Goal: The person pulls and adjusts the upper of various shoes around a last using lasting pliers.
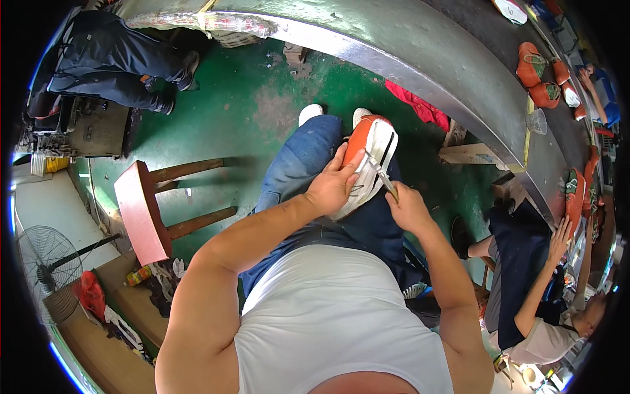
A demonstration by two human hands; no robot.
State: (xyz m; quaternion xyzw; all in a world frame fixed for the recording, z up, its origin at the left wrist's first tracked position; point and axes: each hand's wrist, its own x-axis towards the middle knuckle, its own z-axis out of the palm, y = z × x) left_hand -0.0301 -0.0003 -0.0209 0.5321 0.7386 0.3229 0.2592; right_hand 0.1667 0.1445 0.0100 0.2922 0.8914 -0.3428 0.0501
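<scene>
An orange shoe (357, 141) rests on my lap, its white sole (380, 146) turned up and to the right. My left hand (333, 184) grips it by the orange side, thumb and fingers pressed near the sole's edge. In my right hand (408, 208) is a slim metal-bladed tool (382, 176) with a light brown handle. Its tip touches or nearly touches the sole beside my left fingers; the exact contact is too small to tell. Dark lines show on the white sole.
A long metal-edged workbench (420, 59) curves across the front and right, bearing several orange shoes (530, 64) and a clear cup (537, 121). A co-worker's hand (560, 240) touches a shoe at right. Left are a wooden stool (143, 213), a fan (46, 262) and another person's legs (118, 65).
</scene>
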